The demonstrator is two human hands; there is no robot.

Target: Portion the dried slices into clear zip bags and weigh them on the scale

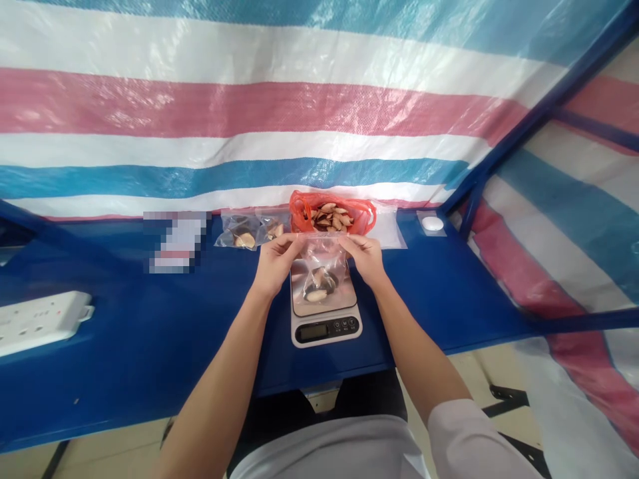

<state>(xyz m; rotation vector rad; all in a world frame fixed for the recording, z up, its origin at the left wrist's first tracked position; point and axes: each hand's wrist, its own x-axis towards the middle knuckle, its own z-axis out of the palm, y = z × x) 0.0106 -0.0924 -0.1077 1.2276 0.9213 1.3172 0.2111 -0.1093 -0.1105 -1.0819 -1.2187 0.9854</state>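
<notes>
Both hands pinch the top edge of a clear plastic bag (324,256), one at each corner. My left hand (277,259) is closed on its left corner, and my right hand (366,256) on its right. Low in the bag lie a few pale and dark brown flat pieces. Bag and contents are over the kitchen scale (327,332); whether the bag rests on the plate I cannot tell. Just beyond the hands, a red plastic bag (298,209) stands open, full of brown, shell-like pieces (332,217).
Two filled clear bags (237,233) lie left of the red bag, and flat clear bags (389,229) to its right. A round white item (432,224) sits farther right. A power strip (44,319) is at the left of the blue table (200,359). Striped sheeting (249,106) hangs behind.
</notes>
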